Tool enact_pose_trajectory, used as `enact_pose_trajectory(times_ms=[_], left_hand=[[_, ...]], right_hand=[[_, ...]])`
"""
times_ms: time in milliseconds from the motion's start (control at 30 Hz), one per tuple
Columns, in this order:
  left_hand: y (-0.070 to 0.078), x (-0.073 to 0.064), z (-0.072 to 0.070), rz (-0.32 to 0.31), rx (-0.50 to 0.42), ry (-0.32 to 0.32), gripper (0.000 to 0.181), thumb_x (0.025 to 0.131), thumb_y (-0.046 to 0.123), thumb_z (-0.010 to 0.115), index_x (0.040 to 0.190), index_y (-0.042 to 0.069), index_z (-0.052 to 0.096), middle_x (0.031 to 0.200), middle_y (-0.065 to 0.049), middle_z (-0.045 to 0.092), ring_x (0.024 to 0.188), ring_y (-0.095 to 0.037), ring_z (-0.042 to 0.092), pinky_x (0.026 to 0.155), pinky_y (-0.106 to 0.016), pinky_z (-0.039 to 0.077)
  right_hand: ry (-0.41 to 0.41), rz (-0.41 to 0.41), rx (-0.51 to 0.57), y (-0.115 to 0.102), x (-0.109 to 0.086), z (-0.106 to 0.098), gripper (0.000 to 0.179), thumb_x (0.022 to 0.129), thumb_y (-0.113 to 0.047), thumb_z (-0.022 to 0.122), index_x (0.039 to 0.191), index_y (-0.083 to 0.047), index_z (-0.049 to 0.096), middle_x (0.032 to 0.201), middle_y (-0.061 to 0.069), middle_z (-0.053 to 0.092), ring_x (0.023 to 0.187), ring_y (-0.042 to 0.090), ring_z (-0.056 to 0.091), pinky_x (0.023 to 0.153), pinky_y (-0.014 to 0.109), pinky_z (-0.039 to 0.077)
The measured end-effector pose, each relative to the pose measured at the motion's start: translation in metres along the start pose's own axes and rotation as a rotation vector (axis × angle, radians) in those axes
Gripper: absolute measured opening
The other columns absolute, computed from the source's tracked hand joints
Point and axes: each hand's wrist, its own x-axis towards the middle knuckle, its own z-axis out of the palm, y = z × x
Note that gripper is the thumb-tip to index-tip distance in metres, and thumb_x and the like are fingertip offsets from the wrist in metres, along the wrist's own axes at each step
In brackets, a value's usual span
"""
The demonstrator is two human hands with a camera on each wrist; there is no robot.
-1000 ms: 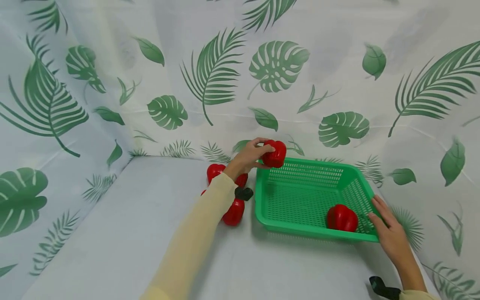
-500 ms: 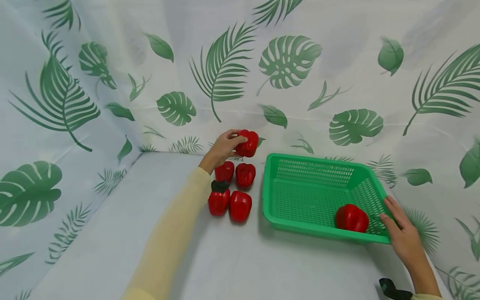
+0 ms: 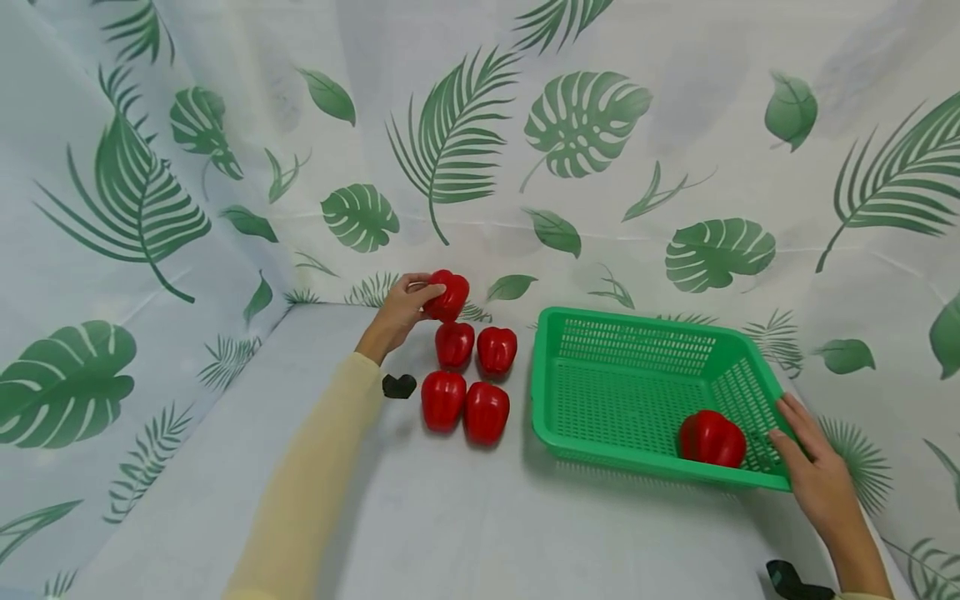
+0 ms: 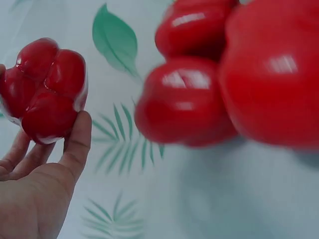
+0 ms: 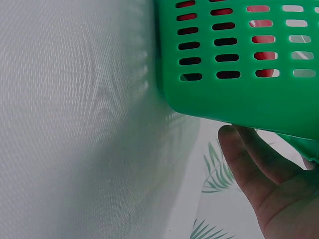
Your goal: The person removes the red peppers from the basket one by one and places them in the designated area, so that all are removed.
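Relative to the green perforated plastic basket (image 3: 622, 400), the left hand (image 3: 401, 312) lies beyond the left end, toward the rear, pinching a glossy red bell-pepper-shaped piece (image 3: 450, 297) between thumb and fingers. This held piece is well apart from the basket, just behind a group of four similar red peppers (image 3: 486, 412) standing in two rows of two to the basket's left. The right hand (image 3: 821, 471) grips the basket's rim at its front right corner; a further red pepper (image 3: 712, 439) lies inside the basket near that corner.

Compared with the frame one second earlier, the held pepper has moved from the basket's rear left corner leftward, away from it. The group of four, then partly hidden by the left arm, is now fully exposed. The right hand and the pepper inside keep their places at the basket.

The peppers are smooth and lobed, with bright highlights. The basket is rectangular and shallow, its walls pierced by rows of rounded slots. Beneath it, the white counter (image 3: 600, 533) shows a fine woven texture; behind it hangs a white cloth (image 3: 480, 250) printed with green leaves. A pale yellow sleeve (image 3: 307, 475) covers the left arm.
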Motion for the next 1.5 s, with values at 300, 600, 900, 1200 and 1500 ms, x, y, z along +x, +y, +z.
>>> enact_pose_trajectory(times_ms=[300, 600, 900, 1200, 1500], left_hand=[[-0.023, -0.005, -0.03, -0.02, 0.008, 0.066, 0.063, 0.105, 0.025, 0.07, 0.157, 0.004, 0.04, 0.154, -0.018, 0.049, 0.135, -0.033, 0.051, 0.113, -0.044, 0.049], [-0.04, -0.007, -0.045, -0.068, 0.104, 0.138, 0.066, 0.104, 0.022, 0.071, 0.159, 0.004, 0.039, 0.163, -0.016, 0.043, 0.142, -0.035, 0.045, 0.115, -0.046, 0.047], [-0.061, -0.006, -0.044, -0.071, 0.252, 0.139, 0.065, 0.101, 0.019, 0.073, 0.157, 0.007, 0.042, 0.165, -0.017, 0.038, 0.148, -0.036, 0.038, 0.119, -0.05, 0.042], [-0.076, -0.007, -0.039, -0.042, 0.377, 0.151, 0.066, 0.1, 0.015, 0.075, 0.156, 0.012, 0.04, 0.162, -0.018, 0.039, 0.149, -0.04, 0.036, 0.114, -0.056, 0.046], [-0.085, -0.011, -0.028, -0.028, 0.44, 0.163, 0.064, 0.098, 0.016, 0.076, 0.154, 0.012, 0.044, 0.159, -0.019, 0.04, 0.147, -0.041, 0.032, 0.113, -0.059, 0.046]], right_hand=[[0.015, -0.003, -0.017, 0.002, -0.001, -0.002, 0.061, 0.117, -0.03, 0.038, 0.169, -0.004, 0.021, 0.178, 0.011, 0.005, 0.162, 0.041, -0.003, 0.117, 0.081, 0.0], [0.024, -0.029, 0.009, 0.004, -0.002, -0.002, 0.06, 0.117, -0.028, 0.04, 0.169, -0.003, 0.023, 0.179, 0.002, 0.006, 0.163, 0.035, -0.002, 0.12, 0.077, -0.001], [0.02, -0.026, 0.023, 0.002, -0.002, -0.001, 0.06, 0.117, -0.029, 0.04, 0.168, -0.002, 0.023, 0.179, -0.001, 0.006, 0.163, 0.036, -0.002, 0.122, 0.075, -0.001], [0.017, -0.036, 0.031, 0.003, -0.002, 0.001, 0.06, 0.117, -0.028, 0.04, 0.168, -0.002, 0.023, 0.179, 0.004, 0.007, 0.163, 0.035, -0.002, 0.121, 0.076, -0.001], [0.019, -0.011, 0.035, 0.003, -0.003, 0.001, 0.06, 0.117, -0.029, 0.04, 0.169, -0.003, 0.023, 0.179, 0.004, 0.006, 0.163, 0.035, -0.002, 0.12, 0.077, 0.0]])
